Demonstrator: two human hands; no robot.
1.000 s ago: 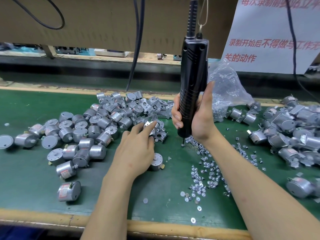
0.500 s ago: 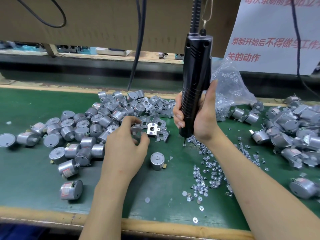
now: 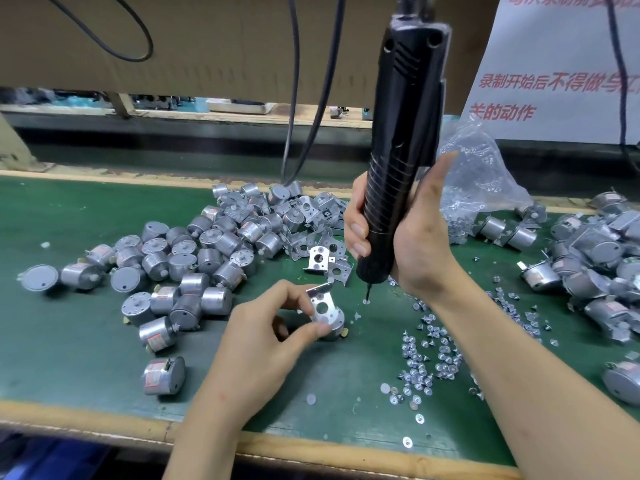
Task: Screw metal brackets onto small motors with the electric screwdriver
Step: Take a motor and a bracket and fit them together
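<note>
Head view first: is there any container, and what is in it?

One only, a crumpled clear plastic bag (image 3: 481, 174) behind the right hand (image 3: 419, 244). Small silvery pieces lie in its folds, too blurred to name.

What are the materials and shapes?

The bench is covered by a green mat (image 3: 69, 341) with a pale wooden front edge. The motors (image 3: 194, 258) are short, dull metal cylinders heaped on the left, some with red-printed labels. Beyond them lie loose brackets (image 3: 322, 259) of thin bent sheet metal with round holes. Shiny flat-headed screws (image 3: 426, 362) are scattered to the right.

And the hands?

The left hand (image 3: 263, 344) pinches a bracket (image 3: 322, 303) between its thumb and fingers and holds it against the top of one motor (image 3: 334, 323), which stands on the mat near the front, apart from the heap. The right hand's fingers curl round the ribbed grip of the black electric screwdriver (image 3: 398, 168), which is held upright. Its bit points down at a lone screw on the mat, just right of the held bracket. I cannot tell whether they touch.

What else is around?

A second heap, motors with brackets (image 3: 595, 258), is at the far right. Black cables (image 3: 304, 98) hang before a brown cardboard panel (image 3: 207, 46), and a white sign (image 3: 554, 81) carries red characters. The screwdriver and right hand hide part of the bag.
</note>
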